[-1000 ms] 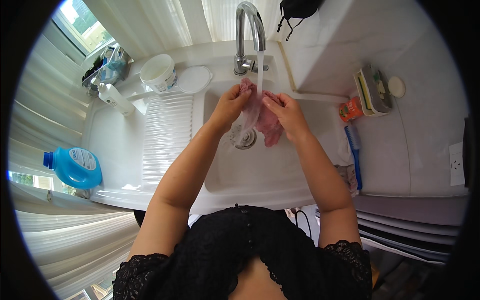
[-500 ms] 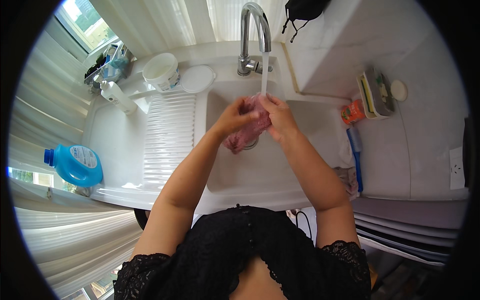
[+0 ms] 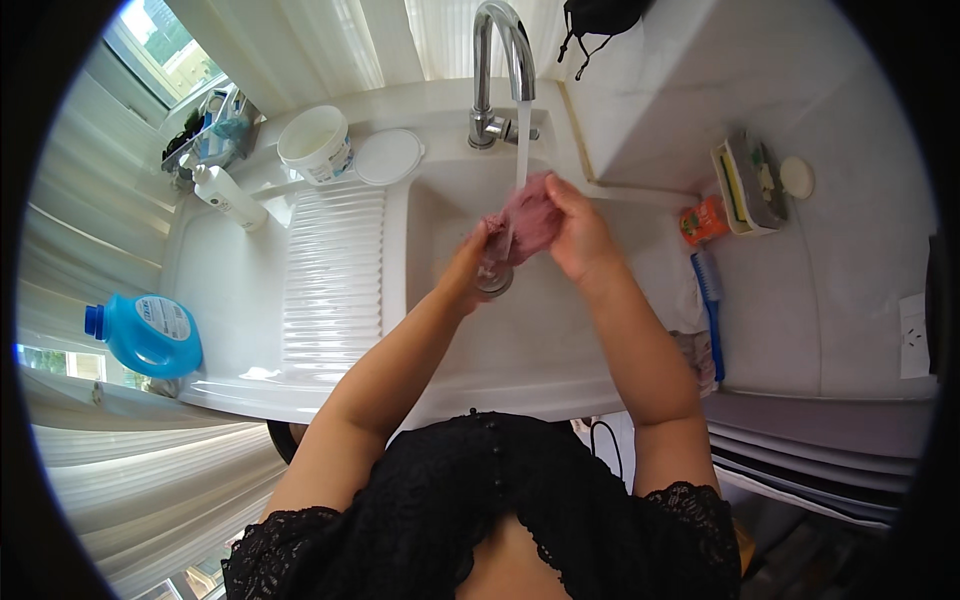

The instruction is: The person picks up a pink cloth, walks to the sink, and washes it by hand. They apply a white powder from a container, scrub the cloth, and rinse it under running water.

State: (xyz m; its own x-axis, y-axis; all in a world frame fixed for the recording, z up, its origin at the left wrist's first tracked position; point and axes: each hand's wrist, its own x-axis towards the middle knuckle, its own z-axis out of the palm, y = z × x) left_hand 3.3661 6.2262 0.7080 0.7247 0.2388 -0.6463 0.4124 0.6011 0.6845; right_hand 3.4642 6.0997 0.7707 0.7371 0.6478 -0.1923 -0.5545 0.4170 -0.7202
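Note:
A wet pink cloth [image 3: 530, 222] is stretched between my two hands over the sink [image 3: 430, 335]. Water runs onto it from the chrome faucet [image 3: 524, 70]. My left hand [image 3: 468, 272] is closed on the cloth's lower left part, its fingers partly hidden. At the upper right end, my right hand [image 3: 585, 235] grips the cloth with the thumb on top. Below the cloth, the round drain [image 3: 494, 284] shows in part.
Left of the basin is a ribbed washboard [image 3: 335, 270]. A blue detergent bottle [image 3: 155, 335], a white pump bottle [image 3: 228, 197], a white bucket [image 3: 315, 145] and a round lid [image 3: 388, 157] stand around it. Along the right lie a blue brush [image 3: 710, 310] and an orange container [image 3: 703, 220].
My left hand has moved down and turned, and my right hand has shifted slightly right. The cloth, bunched before, is now spread between them under the water.

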